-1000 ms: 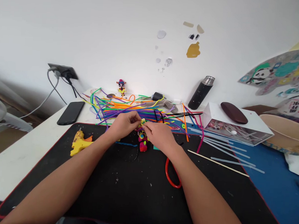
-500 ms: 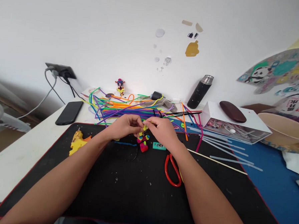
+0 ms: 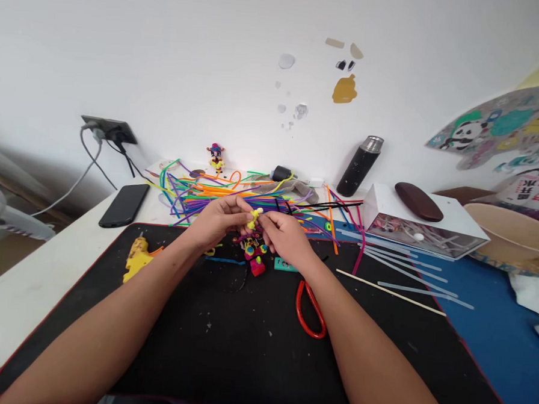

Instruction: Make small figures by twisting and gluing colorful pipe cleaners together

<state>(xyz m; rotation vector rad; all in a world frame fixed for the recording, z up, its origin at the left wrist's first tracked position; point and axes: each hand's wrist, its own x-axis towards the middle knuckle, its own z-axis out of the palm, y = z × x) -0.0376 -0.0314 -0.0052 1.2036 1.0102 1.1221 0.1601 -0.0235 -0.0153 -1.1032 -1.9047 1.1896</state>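
Mat (image 3: 225, 356): blk, red-edged, partly hidden under both forearms.
Stems (image 3: 215, 202): multicol. pile behind the hands, near ends partly covered by L hand.
Bowl (image 3: 477, 211): R side, cut off by frame edge.
L hand (image 3: 216, 226): thumb + forefinger pinched yellow bit; other fingers partly hidden.
R hand (image 3: 289, 238): fingers bent, tips at bit's R end; couldn't tell if they gripped.
Gun (image 3: 136, 258): yellow, on mat, partly behind L forearm.
Red handle (image 3: 312, 334): on mat, rest hidden by R arm; tool type unclear.
Pink fig. (image 3: 258, 266): on mat, far end blocked by hands, details hard to make out.
Teal block (image 3: 284, 264): R end covered by R hand.
Yellow bit (image 3: 252, 219): btwn the hands' fingertips, partly covered; exact shape unclear.
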